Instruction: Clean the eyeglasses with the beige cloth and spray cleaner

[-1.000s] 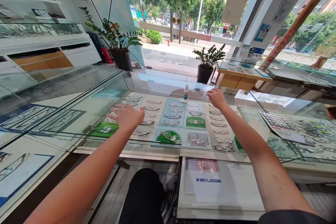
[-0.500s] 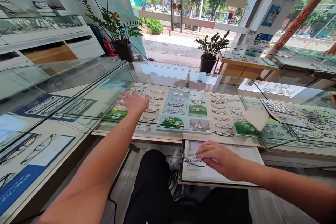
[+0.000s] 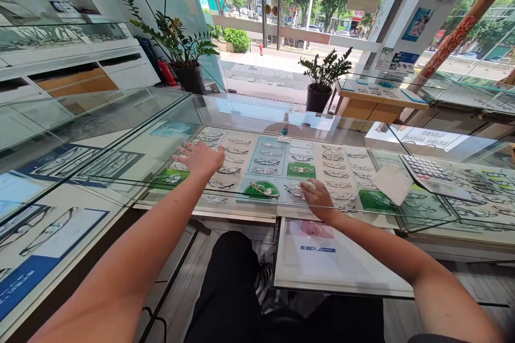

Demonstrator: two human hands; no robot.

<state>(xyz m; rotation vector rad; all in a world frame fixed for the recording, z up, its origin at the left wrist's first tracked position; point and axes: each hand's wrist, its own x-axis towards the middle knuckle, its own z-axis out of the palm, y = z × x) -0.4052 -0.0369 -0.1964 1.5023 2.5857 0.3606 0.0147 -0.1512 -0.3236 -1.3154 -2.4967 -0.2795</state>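
Note:
My left hand (image 3: 200, 158) rests flat with fingers spread on the glass top of the display case (image 3: 237, 209), above the left columns of eyeglasses. My right hand (image 3: 317, 196) is over the front middle of the case, its fingers curled together around a pair of eyeglasses (image 3: 295, 191). Those eyeglasses overlap in view with frames on a grey mat below, so their outline is hard to separate. Below my right forearm, a pulled-out white tray (image 3: 370, 268) bears a clear plastic sleeve (image 3: 316, 257) with pink and blue print.
A small spray bottle (image 3: 285, 124) stands at the back of the glass top. To the right lie a white cloth (image 3: 392, 184) and a calculator (image 3: 428, 167). Several rows of eyeglasses (image 3: 336, 166) show through the glass. Two potted plants (image 3: 321, 77) stand beyond the case.
My right hand has moved forward and up from the tray to the display case, and the eyeglasses are gone from the tray. My left hand has shifted slightly left.

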